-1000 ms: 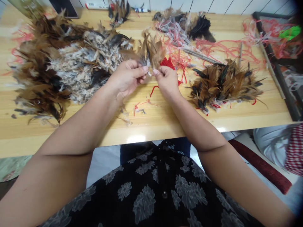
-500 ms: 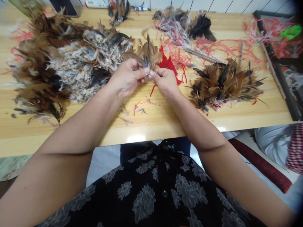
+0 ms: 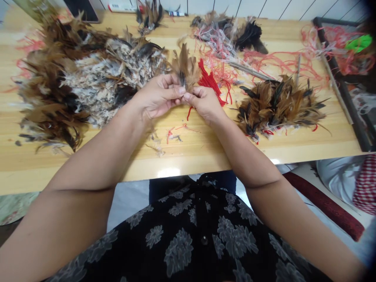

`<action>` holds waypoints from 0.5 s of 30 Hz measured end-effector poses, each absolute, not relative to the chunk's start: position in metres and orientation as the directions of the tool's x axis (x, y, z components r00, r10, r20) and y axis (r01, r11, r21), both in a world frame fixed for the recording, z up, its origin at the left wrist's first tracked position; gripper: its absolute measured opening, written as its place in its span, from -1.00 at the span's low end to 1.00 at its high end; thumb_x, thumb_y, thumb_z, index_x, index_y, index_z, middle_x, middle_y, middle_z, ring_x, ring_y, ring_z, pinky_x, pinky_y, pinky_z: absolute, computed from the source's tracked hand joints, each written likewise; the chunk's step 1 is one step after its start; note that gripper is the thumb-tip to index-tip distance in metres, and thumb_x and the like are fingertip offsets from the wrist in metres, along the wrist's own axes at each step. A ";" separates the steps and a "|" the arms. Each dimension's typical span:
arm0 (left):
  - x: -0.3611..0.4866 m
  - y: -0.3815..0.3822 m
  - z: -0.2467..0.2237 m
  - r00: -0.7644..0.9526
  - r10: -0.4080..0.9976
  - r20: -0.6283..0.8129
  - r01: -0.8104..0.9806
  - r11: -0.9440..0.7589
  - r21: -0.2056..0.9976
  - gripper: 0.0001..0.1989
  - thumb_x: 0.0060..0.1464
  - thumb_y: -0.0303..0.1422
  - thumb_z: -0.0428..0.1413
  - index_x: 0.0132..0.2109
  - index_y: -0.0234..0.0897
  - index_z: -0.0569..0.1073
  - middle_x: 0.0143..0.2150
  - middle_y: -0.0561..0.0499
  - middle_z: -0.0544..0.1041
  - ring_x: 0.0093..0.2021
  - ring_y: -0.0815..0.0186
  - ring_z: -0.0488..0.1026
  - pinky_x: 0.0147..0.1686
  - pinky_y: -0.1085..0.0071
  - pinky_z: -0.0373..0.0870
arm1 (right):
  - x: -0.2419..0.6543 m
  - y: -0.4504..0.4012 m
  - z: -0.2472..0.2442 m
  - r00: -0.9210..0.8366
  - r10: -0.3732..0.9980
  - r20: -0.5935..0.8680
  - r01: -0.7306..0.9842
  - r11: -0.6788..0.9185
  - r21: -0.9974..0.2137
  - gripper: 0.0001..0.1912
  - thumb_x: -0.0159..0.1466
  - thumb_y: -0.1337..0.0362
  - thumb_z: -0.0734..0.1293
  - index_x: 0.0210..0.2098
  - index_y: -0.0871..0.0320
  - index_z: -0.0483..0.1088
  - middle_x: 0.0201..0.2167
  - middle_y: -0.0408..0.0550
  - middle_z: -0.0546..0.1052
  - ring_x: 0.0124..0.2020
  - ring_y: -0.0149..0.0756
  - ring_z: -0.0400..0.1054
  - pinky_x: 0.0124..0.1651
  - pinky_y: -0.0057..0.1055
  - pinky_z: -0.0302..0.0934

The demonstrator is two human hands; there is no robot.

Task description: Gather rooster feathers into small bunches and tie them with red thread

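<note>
A small bunch of brown feathers (image 3: 185, 66) stands upright between my hands, its lower end pinched at the fingertips. My left hand (image 3: 163, 94) closes thumb and fingers on the base of this bunch. From the other side, my right hand (image 3: 202, 101) pinches at the same base; its fingertips meet those of the left. Just beyond the right hand lies a bundle of red yarn (image 3: 210, 81). A big heap of brown and whitish feathers (image 3: 96, 78) spreads beside the left hand. Right of my right forearm rests a pile of tied feather bunches (image 3: 282, 105).
Pink and white stringy strands (image 3: 217, 43) tangle at the back with dark feathers. Several strands hang over a dark frame (image 3: 337, 70) at the right. A phone (image 3: 82, 9), a marker (image 3: 122, 8) and a small feather bunch (image 3: 149, 17) line the wall side.
The feathers in my hands have turned more upright and gathered closer together. My fingertips have shifted slightly at the base, and the view has moved a little.
</note>
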State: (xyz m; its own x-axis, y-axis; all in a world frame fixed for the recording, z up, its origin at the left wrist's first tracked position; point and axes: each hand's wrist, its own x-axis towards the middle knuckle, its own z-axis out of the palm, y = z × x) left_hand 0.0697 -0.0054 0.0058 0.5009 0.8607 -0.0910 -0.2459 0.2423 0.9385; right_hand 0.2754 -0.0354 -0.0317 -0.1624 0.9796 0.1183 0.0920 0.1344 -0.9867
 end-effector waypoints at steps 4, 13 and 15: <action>0.064 0.000 0.001 0.518 0.852 -0.084 -0.199 0.215 0.956 -0.48 0.14 -0.29 0.90 -0.18 -0.15 0.68 -0.29 0.04 0.77 -0.08 0.07 0.89 -0.14 0.35 0.78 | 0.279 -0.037 -0.028 -0.221 0.967 0.127 0.106 0.154 -0.982 -0.37 0.48 -0.24 0.74 -0.29 0.16 0.58 -0.27 -0.10 0.71 -0.10 -0.31 0.58 0.07 -0.39 0.54; 0.066 -0.002 0.000 0.539 0.842 -0.032 -0.233 0.185 0.955 -0.52 0.17 -0.18 0.88 -0.18 -0.16 0.74 -0.32 -0.03 0.73 -0.05 -0.01 0.85 -0.06 0.25 0.79 | 0.279 -0.051 -0.002 -0.301 0.952 0.047 0.007 0.052 -0.999 -0.26 0.48 -0.38 0.71 -0.22 0.21 0.61 -0.19 -0.05 0.81 -0.11 -0.43 0.65 0.01 -0.54 0.59; 0.070 -0.001 -0.002 0.498 0.866 -0.051 -0.268 0.210 0.940 -0.55 0.26 -0.21 0.84 -0.22 -0.14 0.72 -0.37 0.00 0.69 -0.13 0.06 0.82 -0.13 0.29 0.78 | 0.277 -0.055 0.008 -0.274 0.961 0.040 -0.027 0.033 -0.999 -0.25 0.43 -0.41 0.74 -0.24 0.18 0.60 -0.23 -0.07 0.81 -0.11 -0.42 0.66 -0.02 -0.55 0.60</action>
State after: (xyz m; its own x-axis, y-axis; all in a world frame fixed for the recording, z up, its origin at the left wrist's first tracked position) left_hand 0.0695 -0.0012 -0.0016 0.4976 0.8659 -0.0510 -0.2682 0.2095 0.9403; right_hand 0.2771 -0.0550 0.0075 -0.2744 0.9608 0.0397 -0.0272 0.0335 -0.9991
